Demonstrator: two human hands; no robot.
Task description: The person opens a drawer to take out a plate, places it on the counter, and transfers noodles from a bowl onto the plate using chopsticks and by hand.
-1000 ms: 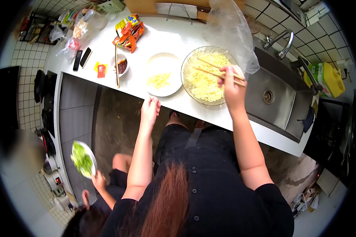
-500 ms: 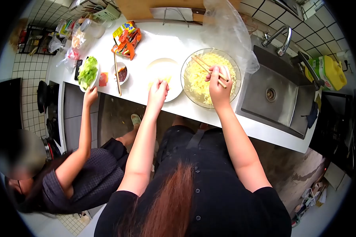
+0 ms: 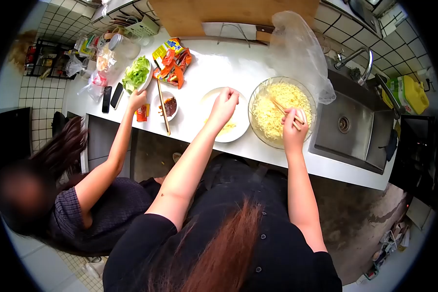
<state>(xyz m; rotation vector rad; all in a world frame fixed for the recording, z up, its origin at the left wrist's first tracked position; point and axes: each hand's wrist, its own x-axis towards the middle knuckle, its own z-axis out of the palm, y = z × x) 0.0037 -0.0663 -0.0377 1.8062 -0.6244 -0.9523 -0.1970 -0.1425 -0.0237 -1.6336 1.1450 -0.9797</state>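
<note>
My right hand (image 3: 295, 127) is closed around wooden chopsticks (image 3: 281, 107), whose tips reach into noodles (image 3: 292, 96) in a large glass bowl (image 3: 251, 113). Over the white plate (image 3: 242, 127) to its left, my left hand (image 3: 227, 103) is closed, and what its fingers hold, if anything, is hidden. A few yellowish noodle bits (image 3: 227, 127) lie on that plate, partly behind my wrist. Further left stands a small bowl of dark red sauce (image 3: 170, 107), with a second pair of chopsticks (image 3: 163, 109) lying across it.
A co-worker's hand (image 3: 137, 99) grips a dish of lettuce (image 3: 136, 73). Near it are two black phones (image 3: 116, 95), a red packet (image 3: 141, 113) and an orange-yellow noodle wrapper (image 3: 173, 63). A clear plastic bag (image 3: 301, 53) stands behind the bowl; a sink (image 3: 345, 141) is at right.
My left hand has moved up and away from me over the plate. My right hand has come slightly nearer the bowl's front rim. The co-worker's lettuce dish has shifted back, revealing a second phone.
</note>
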